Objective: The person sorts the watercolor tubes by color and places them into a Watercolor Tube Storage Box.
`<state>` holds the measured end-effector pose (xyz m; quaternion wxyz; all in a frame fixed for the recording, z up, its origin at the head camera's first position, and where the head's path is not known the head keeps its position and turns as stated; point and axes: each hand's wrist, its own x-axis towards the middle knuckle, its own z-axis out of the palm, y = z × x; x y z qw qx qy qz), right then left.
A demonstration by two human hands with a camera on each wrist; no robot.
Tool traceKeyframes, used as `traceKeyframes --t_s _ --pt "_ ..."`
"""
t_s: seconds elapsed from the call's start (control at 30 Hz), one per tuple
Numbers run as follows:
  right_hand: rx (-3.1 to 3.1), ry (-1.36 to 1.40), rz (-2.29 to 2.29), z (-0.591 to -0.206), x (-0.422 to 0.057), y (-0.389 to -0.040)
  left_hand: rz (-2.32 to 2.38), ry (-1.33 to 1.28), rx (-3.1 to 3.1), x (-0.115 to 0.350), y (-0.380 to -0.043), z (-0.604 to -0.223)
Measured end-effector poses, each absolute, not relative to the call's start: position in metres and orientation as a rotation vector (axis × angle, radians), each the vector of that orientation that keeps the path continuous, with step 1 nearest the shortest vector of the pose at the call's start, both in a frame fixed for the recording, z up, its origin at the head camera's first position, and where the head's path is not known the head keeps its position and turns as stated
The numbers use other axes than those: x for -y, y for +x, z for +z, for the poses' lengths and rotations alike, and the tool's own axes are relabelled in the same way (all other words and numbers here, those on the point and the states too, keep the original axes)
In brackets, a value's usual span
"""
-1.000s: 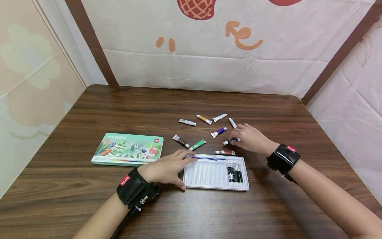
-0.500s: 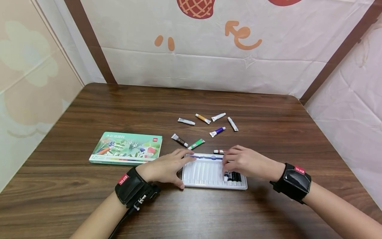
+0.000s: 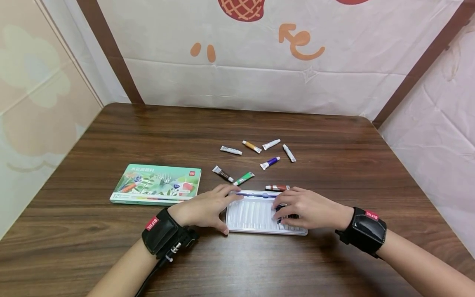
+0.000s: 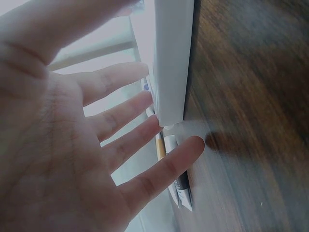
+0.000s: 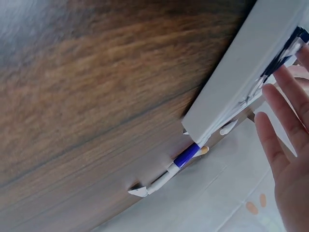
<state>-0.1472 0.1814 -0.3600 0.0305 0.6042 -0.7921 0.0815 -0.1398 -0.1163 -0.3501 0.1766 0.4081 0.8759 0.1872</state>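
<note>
While the left hand (image 3: 208,206) lies with its fingers spread wide at the left side of the white plastic tray (image 3: 249,229), the right hand (image 3: 308,207) is over the right part of this tray, below the centre of the frame. Its fingers stand apart, lightly bent, and I see nothing enclosed by them; they seem to press the dark blue paint tube (image 3: 281,207) lying there. I judge that the step in hand is seating this tube in its groove, and the next move calls for fetching another, perhaps the red-brown paint tube (image 3: 277,187) just above the tray. The dark blue tube's long axis seems to run between top and bottom of the frame; its ends are covered, so its direction I cannot tell. The red-brown one lies crosswise, white cap (image 3: 268,187) leftward, and would need a quarter turn.
</note>
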Motion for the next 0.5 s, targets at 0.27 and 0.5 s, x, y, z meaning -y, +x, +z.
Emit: traceKeyframes --t_s 0.27,0.5 --pt "2.460 1.778 0.209 -0.3625 -0.1804 -0.1422 0.533 1.161 -2.474 0.1165 -0.1400 -0.3505" --pt "2.477 1.740 0.216 -0.3620 -0.1786 -0.1376 0.541 1.164 -2.473 0.1159 -0.1403 -0.3514"
